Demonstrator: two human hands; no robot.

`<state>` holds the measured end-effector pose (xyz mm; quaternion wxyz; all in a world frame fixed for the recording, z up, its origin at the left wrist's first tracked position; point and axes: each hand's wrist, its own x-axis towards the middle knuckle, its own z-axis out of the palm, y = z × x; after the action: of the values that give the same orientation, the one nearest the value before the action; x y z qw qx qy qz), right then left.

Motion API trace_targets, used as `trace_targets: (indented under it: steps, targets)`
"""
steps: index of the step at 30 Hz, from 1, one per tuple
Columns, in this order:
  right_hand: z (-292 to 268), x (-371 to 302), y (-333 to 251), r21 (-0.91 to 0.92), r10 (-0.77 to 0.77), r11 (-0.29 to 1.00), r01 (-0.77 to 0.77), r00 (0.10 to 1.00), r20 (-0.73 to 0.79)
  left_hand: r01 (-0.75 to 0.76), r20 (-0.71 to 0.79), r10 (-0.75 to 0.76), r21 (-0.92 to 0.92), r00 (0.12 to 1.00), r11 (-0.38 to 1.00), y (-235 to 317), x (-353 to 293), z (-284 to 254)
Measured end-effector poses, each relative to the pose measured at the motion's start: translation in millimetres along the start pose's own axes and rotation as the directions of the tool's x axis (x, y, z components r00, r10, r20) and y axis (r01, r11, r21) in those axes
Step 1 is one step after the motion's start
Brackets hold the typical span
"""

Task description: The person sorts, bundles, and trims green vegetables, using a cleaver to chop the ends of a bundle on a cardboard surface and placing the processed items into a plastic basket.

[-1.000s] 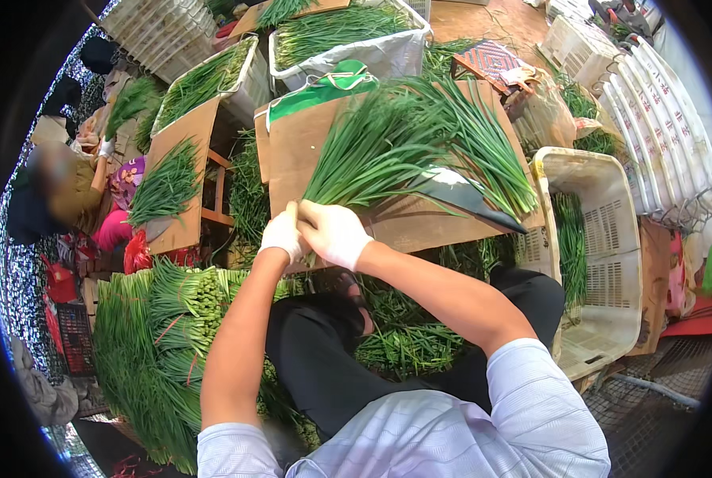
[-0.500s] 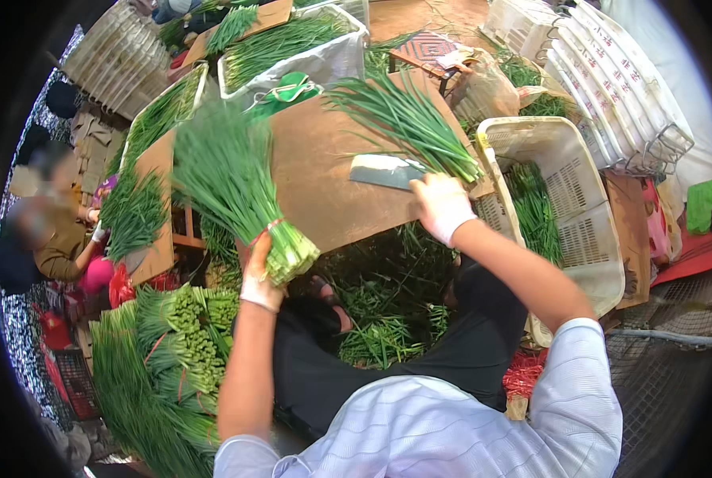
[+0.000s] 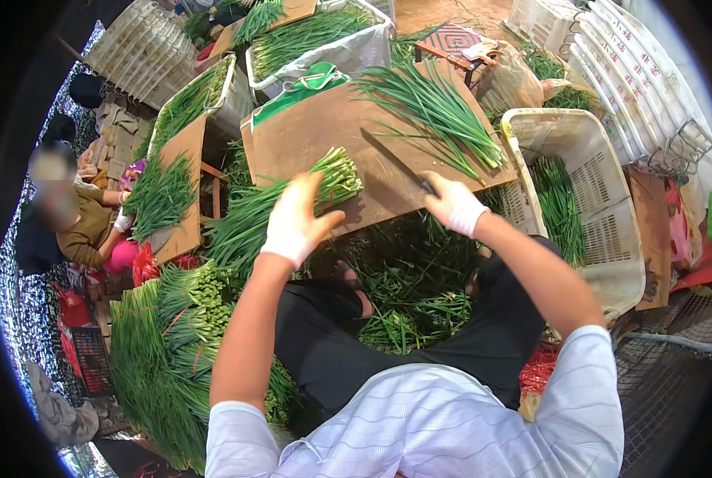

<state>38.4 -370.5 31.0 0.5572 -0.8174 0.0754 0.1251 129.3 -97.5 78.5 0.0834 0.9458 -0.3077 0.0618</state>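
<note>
Over the wooden bench (image 3: pixel 308 135), two gloved hands work a bundle of green onions (image 3: pixel 292 199).

Left hand (image 3: pixel 296 223) wraps the bundle, which lies aslant, cut ends up-right over the bench, leaves down-left past its near edge. Right hand (image 3: pixel 455 205) closes on a knife (image 3: pixel 396 163), blade pointing up-left across bare board. Loose green onions (image 3: pixel 435 111) lie far right, a white crate (image 3: pixel 603 207) beside.

a bundled bunch of green chives (image 3: pixel 292 199) lies slanted over the board's near edge, cut ends up-right.
</note>
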Motion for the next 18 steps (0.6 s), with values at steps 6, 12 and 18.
trace_targets:
  steps: [6, 12, 18]
  targets:
    - [69.8, -22.3, 8.3, 0.042, -0.169, 0.981, 0.191, 0.937, -0.304, 0.099, 0.221, -0.155, 0.247, 0.963, 0.964, -5.7, 64.3, 66.3]
    - [107.9, -23.3, -9.5, -0.045, -0.232, 0.972, 0.23, 0.917, -0.324, 0.108, 0.307, -0.191, 0.269, 0.932, 0.957, -11.7, 93.1, 69.3]
    - [119.4, 0.8, 12.9, -0.189, -0.273, 0.957, 0.22, 0.904, -0.328, 0.078, 0.474, -0.159, 0.185, 0.866, 0.98, -24.6, 102.5, 74.0]
